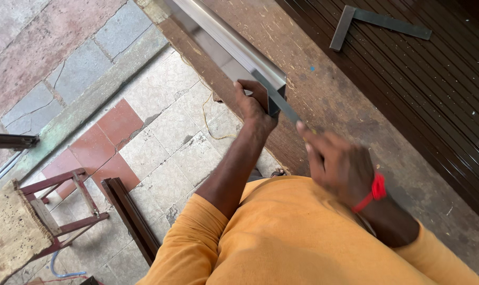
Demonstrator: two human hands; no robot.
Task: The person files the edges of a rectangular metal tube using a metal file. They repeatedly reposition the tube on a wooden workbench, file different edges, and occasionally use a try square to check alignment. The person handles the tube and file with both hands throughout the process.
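Metal channel, long and silvery with a folded box-like section, runs from the top edge of the view down to its cut end near the middle, lying along the edge of a worn brown workbench. Its faces are bright and reflective, with one darker shaded side. The left hand is clenched around the cut end of the channel, thumb on the near side. A thin flat metal blade, grey and narrow, lies against that end and slants down toward the right hand, whose fingers are curled; the right hand is blurred, and whether it actually grasps the blade cannot be told, since the blade's lower end is hidden behind the fingers. A red band circles the right wrist. The upper end of the channel is cut off by the frame. A steel square lies well apart on dark ribbed sheeting at the upper right. Below left, on the tiled floor, stands a red stool
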